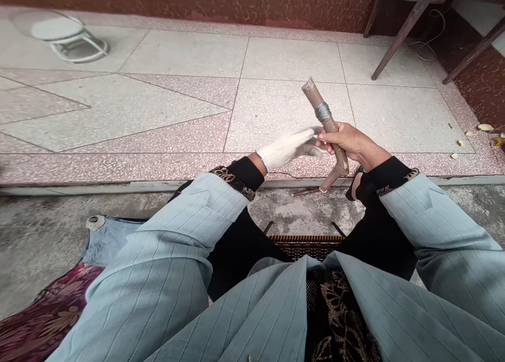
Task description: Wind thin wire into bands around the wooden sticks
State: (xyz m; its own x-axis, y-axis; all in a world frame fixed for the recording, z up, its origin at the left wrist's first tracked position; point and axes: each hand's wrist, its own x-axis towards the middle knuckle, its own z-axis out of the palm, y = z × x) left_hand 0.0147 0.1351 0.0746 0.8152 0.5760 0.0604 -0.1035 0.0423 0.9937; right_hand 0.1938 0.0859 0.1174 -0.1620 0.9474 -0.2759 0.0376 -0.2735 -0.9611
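My right hand (351, 140), bare, is wrapped around the middle of a forked wooden stick (314, 94). Silvery wire (323, 112) is wound in several turns around the stick above that hand. The stick's upper end is cut off flat, and its lower end bends to the left. My left hand (294, 145) wears a white knit glove. Its fingers are stretched out and apart, close to the right thumb and fingertips. Whether they touch the right hand or a thin strand there, I cannot tell. A slim reddish-brown piece (310, 191) lies on the concrete below the stick.
A tiled step (177, 164) runs across in front of me. A white stool (77, 38) stands at the far left. Dark wooden table legs (400, 41) and pale scraps (485, 127) are at the right. Denim and red patterned cloth (59, 299) lies at my left.
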